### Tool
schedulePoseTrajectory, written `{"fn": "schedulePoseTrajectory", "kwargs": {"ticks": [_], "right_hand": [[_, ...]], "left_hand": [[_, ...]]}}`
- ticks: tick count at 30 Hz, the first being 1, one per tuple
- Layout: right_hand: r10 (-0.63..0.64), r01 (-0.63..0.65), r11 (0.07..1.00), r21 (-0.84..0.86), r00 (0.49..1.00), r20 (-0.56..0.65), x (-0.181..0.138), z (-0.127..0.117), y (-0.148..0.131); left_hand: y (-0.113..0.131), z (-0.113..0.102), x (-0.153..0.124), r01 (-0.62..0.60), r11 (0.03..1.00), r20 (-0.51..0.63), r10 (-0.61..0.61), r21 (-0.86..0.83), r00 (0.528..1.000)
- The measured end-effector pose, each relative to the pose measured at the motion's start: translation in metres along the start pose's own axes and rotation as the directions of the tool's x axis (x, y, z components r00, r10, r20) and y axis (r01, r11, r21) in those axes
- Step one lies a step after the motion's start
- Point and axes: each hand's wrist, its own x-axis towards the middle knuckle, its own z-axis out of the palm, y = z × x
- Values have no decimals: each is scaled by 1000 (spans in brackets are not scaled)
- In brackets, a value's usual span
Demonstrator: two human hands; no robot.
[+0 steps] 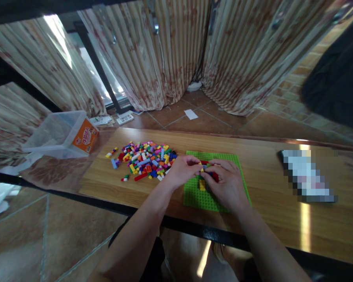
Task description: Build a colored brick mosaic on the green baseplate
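Note:
My left hand [184,170] is closed over the left half of a green studded baseplate [194,197], its fingertips pinching at small toy bricks. From the right, my right hand [228,184] meets it, thumb and fingers closed on the same spot. Between the fingertips a small yellow brick [202,170] shows in part. Just below it a yellow brick [202,185] sits on the baseplate. Red bricks [204,161] and other colours peek out behind the fingers, mostly hidden. A heap of mixed toy bricks [145,161] lies left of my left hand.
The wooden table [264,188] bears a blurred-out phone-like device [307,176] at right. Left of the table stands a clear plastic box [55,133] with an orange label. Beyond the far edge are curtains [176,51], a paper [191,114] on the tiled floor, and a dark shape at right.

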Motion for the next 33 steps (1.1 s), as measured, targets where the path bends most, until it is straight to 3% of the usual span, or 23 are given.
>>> {"fn": "schedulePoseTrajectory", "kwargs": {"ticks": [5,10,16,27,33], "right_hand": [[48,-47,998,31,998,-50,3,-8,12],[70,-67,997,44,996,-58,4,-12,20],[75,-74,997,22,997,-36,4,-12,20],[110,-111,993,-43,993,-33,5,-15,23],[203,-200,968,-150,979,3,3,-13,30]], "left_hand": [[-6,-6,5,49,991,-15,-47,124,999],[-6,-6,6,6,970,15,-10,242,1000],[-8,-1,5,-15,966,39,4,258,999],[-11,3,9,-36,942,-65,61,333,996],[-10,4,8,-36,955,-58,56,295,997]]}}
